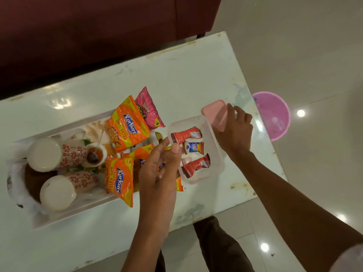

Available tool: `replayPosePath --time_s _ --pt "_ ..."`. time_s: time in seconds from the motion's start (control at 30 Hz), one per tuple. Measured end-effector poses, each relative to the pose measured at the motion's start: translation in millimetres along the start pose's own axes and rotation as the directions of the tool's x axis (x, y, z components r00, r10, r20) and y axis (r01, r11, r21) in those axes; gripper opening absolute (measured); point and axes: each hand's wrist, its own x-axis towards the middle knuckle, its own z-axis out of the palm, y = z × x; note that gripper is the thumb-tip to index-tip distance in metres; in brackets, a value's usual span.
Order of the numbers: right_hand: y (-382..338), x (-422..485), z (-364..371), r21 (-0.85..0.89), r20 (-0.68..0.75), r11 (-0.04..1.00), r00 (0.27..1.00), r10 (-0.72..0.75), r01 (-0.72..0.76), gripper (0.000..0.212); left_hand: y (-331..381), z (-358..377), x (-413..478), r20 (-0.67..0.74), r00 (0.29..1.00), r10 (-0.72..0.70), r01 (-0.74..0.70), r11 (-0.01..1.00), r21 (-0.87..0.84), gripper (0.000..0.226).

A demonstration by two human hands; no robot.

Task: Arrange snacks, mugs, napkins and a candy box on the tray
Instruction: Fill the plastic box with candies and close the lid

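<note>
A white tray (78, 214) on the table holds two floral mugs (44, 154) (57, 193) lying on their sides, orange Kurkure packets (127, 128) (118, 177), a pink snack packet (149, 110) and white napkin material (16, 173) at its left end. The clear candy box (220, 154) sits at the tray's right end, open, with three wrapped candies (186, 134) inside. My left hand (157, 173) pinches the box's left rim between thumb and forefinger. My right hand (235, 134) holds the pink lid (214, 110) tilted up just beyond the box's far right corner.
A small white bowl (96, 154) of brown liquid with a stick in it stands among the packets. The pale glass table (196, 75) ends just right of the box. A pink bucket (275, 114) stands on the floor beyond; a dark red sofa (98, 36) lies behind.
</note>
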Motion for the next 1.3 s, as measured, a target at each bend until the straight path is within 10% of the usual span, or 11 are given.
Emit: replayPosePath --time_s 0.2,0.4,1.17,1.3 --pt "4.9 -5.0 -17.0 0.209 0.064 0.966 0.988 0.138 -0.149 0.097 -5.2 10.2 4.0 -0.021 1.0 -0.005 0.004 1.0 -0.021 0.048" --pt "-26.7 -72.9 -108.1 0.736 0.01 0.666 0.986 0.167 -0.12 0.078 -7.2 11.7 9.3 -0.042 0.999 0.008 -0.008 1.0 -0.001 0.046" --pt "-72.1 -153.2 -113.6 0.54 -0.068 0.841 0.998 -0.012 0.047 0.089 -4.2 5.8 -6.5 -0.056 0.996 0.074 -0.071 0.996 0.052 0.035" --pt "-76.1 -156.8 -116.4 0.717 0.045 0.694 0.998 0.054 -0.07 0.068 -3.3 -0.6 -11.1 -0.037 0.996 0.085 -0.083 0.995 0.062 0.027"
